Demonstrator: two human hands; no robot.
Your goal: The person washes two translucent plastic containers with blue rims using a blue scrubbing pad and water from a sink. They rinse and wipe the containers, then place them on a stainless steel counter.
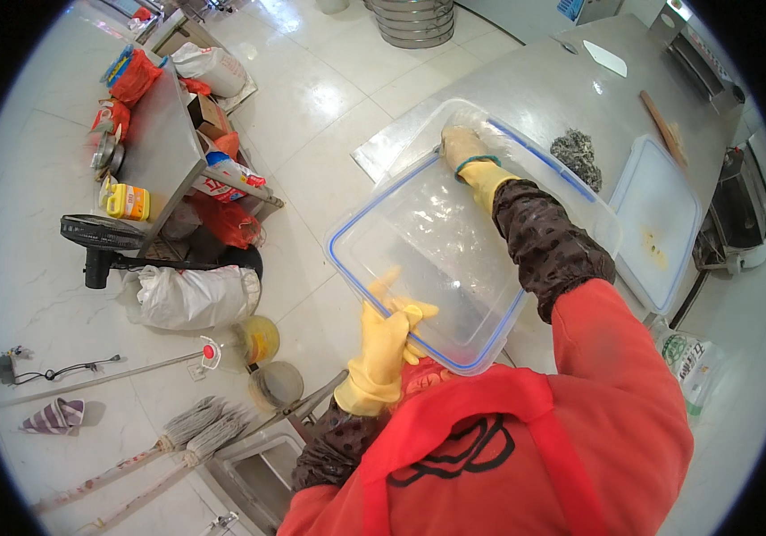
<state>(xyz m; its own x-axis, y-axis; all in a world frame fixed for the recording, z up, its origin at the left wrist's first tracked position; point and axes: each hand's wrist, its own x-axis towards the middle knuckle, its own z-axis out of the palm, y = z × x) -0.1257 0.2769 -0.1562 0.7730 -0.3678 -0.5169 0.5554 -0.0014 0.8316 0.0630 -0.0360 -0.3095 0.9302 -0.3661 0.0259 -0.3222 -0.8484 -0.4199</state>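
Observation:
My left hand (393,335), in a yellow rubber glove, grips the near left edge of a clear plastic lid (423,234) with a blue seal; its fingers show through the plastic. The lid is tilted in front of my body. My right hand (467,147), gloved too, reaches past the lid's far corner, and a beige cloth or pad seems to cover its fingers; whether it grips anything cannot be told. Behind and beneath lies a clear plastic container (597,214) with a blue strip along its side, on the steel table (523,77).
A steel-wool scourer (577,157), a whitish lid (657,221), a wooden-handled brush (661,127) and a white scraper (605,58) lie on the table. At left stand a second steel table (162,127) and a black fan (102,231). Two mops (202,429) lie near a sink (262,469).

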